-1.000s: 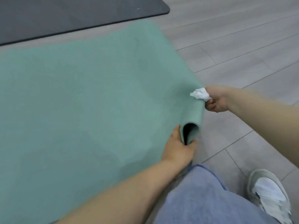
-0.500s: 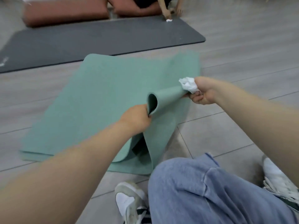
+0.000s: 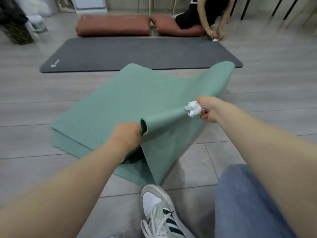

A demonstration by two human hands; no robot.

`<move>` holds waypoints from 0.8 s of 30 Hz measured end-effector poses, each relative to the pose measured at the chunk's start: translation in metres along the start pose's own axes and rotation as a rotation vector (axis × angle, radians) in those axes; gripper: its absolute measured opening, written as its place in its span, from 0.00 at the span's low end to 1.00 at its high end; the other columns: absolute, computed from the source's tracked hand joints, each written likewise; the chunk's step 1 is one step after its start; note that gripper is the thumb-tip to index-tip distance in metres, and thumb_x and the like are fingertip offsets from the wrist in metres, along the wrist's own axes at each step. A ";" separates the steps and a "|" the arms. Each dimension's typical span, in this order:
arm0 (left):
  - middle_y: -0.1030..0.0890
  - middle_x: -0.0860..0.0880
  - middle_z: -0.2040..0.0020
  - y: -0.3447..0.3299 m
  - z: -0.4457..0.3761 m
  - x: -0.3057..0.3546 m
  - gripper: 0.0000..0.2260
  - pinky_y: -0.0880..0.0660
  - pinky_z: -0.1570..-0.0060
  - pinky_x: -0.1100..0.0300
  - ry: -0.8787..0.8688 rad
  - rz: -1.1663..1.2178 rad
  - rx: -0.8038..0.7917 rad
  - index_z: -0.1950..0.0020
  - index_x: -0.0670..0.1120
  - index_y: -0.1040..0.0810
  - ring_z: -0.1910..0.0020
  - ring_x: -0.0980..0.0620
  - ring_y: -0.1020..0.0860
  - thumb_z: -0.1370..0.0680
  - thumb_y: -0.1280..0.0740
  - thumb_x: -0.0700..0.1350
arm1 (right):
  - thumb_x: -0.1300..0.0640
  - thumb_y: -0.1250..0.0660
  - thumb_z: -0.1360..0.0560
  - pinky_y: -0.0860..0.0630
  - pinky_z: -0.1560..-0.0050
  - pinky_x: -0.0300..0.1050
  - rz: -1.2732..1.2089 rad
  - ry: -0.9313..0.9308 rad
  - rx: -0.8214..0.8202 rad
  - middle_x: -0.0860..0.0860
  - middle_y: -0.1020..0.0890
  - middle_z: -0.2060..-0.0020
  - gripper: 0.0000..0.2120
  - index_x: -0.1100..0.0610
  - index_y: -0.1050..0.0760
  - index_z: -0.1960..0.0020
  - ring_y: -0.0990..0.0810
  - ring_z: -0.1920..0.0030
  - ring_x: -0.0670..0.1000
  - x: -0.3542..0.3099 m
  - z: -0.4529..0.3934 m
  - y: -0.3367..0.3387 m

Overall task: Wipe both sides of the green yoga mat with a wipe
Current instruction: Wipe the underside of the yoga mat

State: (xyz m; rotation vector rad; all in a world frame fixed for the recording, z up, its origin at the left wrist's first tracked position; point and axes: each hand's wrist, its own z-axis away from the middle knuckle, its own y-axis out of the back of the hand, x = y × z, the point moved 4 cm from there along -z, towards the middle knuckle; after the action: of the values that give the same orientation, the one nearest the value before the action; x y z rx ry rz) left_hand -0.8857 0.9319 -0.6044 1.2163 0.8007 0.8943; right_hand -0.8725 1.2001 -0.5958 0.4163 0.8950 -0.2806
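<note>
**Green mat lifted mid-flip**

Both hands raise the near edge of the green yoga mat (image 3: 137, 93) off the floor. The left hand (image 3: 127, 134) grips its curled edge; the right hand (image 3: 208, 109) pinches the edge together with the crumpled wipe (image 3: 193, 109). Judging by this, the underside likely remains unwiped.

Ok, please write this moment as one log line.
phase: flipping green yoga mat | left hand: grips edge | right hand: grips edge and wipe

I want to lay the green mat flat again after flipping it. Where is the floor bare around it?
Bare floor lies right of the green mat, and a strip runs between it and the grey mat. The near side is crowded: a shoe and a jeans leg sit by the left hand and right hand, which also holds the wipe.
</note>
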 end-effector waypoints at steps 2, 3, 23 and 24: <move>0.18 0.47 0.47 -0.001 0.002 -0.015 0.07 0.33 0.58 0.58 0.049 -0.016 0.018 0.54 0.50 0.26 0.47 0.43 0.20 0.19 0.40 0.49 | 0.65 0.45 0.23 0.46 0.83 0.26 -0.052 0.030 0.044 0.49 0.35 0.87 0.14 0.55 0.36 0.67 0.40 0.89 0.44 -0.002 0.008 -0.009; 0.18 0.48 0.46 -0.001 0.004 -0.021 0.09 0.33 0.57 0.58 0.074 0.009 0.012 0.51 0.50 0.23 0.47 0.43 0.20 0.18 0.40 0.52 | 0.65 0.46 0.23 0.45 0.83 0.26 -0.071 0.044 0.063 0.50 0.36 0.88 0.15 0.55 0.36 0.67 0.40 0.90 0.45 -0.003 0.014 -0.012; 0.17 0.42 0.47 0.046 0.048 0.021 0.16 0.27 0.53 0.55 0.124 0.570 0.171 0.46 0.46 0.19 0.47 0.40 0.20 0.19 0.38 0.57 | 0.64 0.42 0.26 0.40 0.80 0.28 -0.225 0.148 0.252 0.53 0.29 0.71 0.10 0.54 0.32 0.65 0.35 0.75 0.50 0.013 0.082 0.053; 0.16 0.43 0.52 0.047 0.044 0.029 0.14 0.24 0.52 0.55 0.122 0.537 0.124 0.49 0.47 0.21 0.51 0.42 0.18 0.19 0.39 0.56 | 0.65 0.42 0.26 0.40 0.81 0.28 -0.232 0.134 0.258 0.53 0.29 0.71 0.11 0.54 0.32 0.65 0.35 0.75 0.49 0.018 0.080 0.061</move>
State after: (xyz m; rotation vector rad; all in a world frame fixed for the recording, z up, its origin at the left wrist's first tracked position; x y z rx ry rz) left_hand -0.8404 0.9446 -0.5515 1.5313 0.6383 1.3801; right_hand -0.7818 1.2162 -0.5515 0.5756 1.0440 -0.5905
